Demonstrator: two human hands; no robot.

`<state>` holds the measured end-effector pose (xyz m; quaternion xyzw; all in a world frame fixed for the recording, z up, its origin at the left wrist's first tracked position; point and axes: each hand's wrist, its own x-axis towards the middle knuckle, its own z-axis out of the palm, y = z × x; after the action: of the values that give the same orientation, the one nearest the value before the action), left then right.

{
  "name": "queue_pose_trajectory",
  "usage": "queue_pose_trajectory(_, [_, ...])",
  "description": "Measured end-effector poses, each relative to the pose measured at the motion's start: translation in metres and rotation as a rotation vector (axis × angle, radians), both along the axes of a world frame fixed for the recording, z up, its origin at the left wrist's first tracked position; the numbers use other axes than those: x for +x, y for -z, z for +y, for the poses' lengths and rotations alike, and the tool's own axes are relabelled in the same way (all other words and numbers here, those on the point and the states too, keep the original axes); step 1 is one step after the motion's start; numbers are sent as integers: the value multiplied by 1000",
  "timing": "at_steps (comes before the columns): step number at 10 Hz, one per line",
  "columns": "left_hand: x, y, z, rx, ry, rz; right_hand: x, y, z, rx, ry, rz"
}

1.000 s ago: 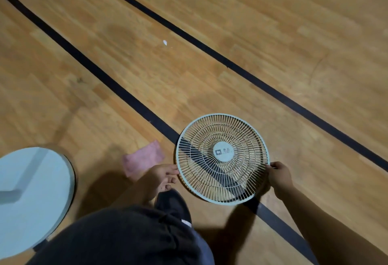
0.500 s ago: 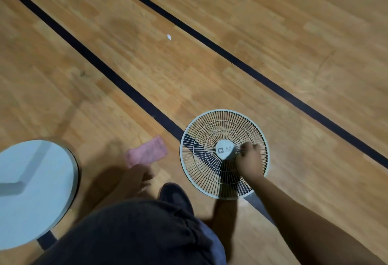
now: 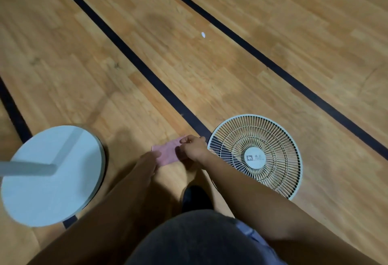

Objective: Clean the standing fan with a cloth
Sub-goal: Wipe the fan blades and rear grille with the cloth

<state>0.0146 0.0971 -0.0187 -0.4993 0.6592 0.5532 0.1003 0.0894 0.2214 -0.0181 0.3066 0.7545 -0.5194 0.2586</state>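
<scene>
The fan's round white grille (image 3: 255,155) lies flat on the wooden floor at the right, with nothing holding it. Just left of it lies a pink cloth (image 3: 167,152). My right hand (image 3: 194,148) reaches across and pinches the cloth's right end with curled fingers. At the cloth's near left edge my left hand (image 3: 148,163) rests with straight fingers. The fan's round white base (image 3: 52,180) stands at the left, its pole (image 3: 27,169) running off the left edge of the view.
Black court lines (image 3: 147,73) cross the wooden floor diagonally. A small white scrap (image 3: 203,34) lies farther out. My dark shoe (image 3: 196,198) is planted between the arms, and my dark-clothed knee fills the bottom middle.
Both hands let go of the grille, which now lies on the floor. My right hand moved left from the grille's hub to the pink cloth; my left hand reached the cloth too.
</scene>
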Motion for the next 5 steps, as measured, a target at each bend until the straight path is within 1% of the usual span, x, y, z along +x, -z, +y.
queue_pose_trajectory(1, [-6, -8, 0, 123, 187, -148, -10, 5, -9, 31, -31, -101])
queue_pose_trajectory(2, [47, -1, -32, 209, 500, -362, -14, 5, -7, -20, -3, -136])
queue_pose_trajectory(3, [49, 1, -65, 292, 506, -259, -12, 3, -4, -107, 72, -131])
queue_pose_trajectory(4, [48, -9, -62, 293, 533, -240, -7, 0, -5, -122, 108, -67])
queue_pose_trajectory(5, [56, -21, -71, 209, 597, -181, -2, -8, -6, -173, 143, 23])
